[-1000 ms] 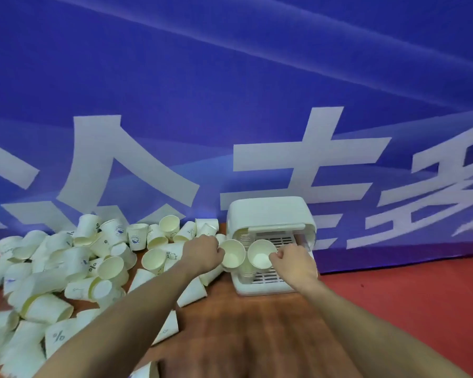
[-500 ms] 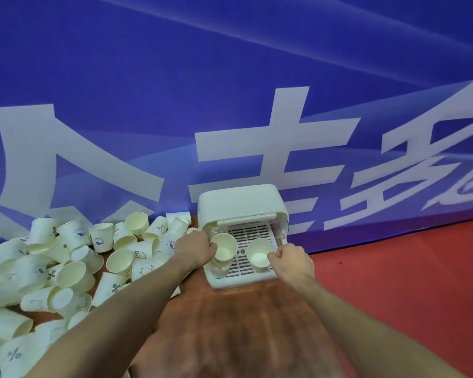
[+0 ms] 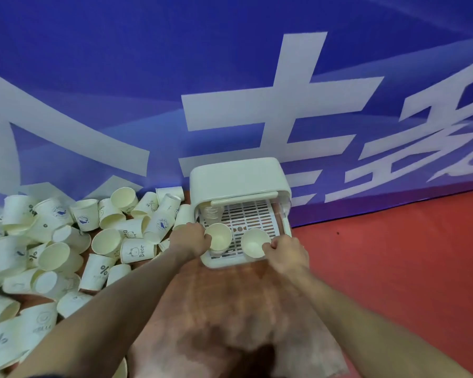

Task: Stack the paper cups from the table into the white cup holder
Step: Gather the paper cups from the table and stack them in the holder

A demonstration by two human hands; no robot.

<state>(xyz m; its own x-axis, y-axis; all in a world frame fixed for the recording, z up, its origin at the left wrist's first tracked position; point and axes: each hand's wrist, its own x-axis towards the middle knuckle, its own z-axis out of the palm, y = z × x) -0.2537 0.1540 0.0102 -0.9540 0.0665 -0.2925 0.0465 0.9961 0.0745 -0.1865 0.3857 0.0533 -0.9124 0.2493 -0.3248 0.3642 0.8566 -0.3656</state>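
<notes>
The white cup holder (image 3: 239, 178) stands on the wooden table against the blue banner, its front open over a slatted tray. My left hand (image 3: 190, 238) pinches the rim of a paper cup (image 3: 219, 237) that sits on top of a short stack at the tray's front left. My right hand (image 3: 286, 251) pinches the rim of a second paper cup (image 3: 253, 242) at the tray's front right. Another stack of cups (image 3: 210, 211) stands deeper inside at the left. A heap of loose paper cups (image 3: 74, 238) covers the table to the left.
The wooden table (image 3: 230, 309) ends just right of the holder, with red floor (image 3: 393, 255) beyond. The blue banner (image 3: 230, 77) rises directly behind the holder and the cups.
Both hands have lowered their cups down into the tray, the left cup onto the front-left stack. The view has shifted, so the holder sits further left in frame.
</notes>
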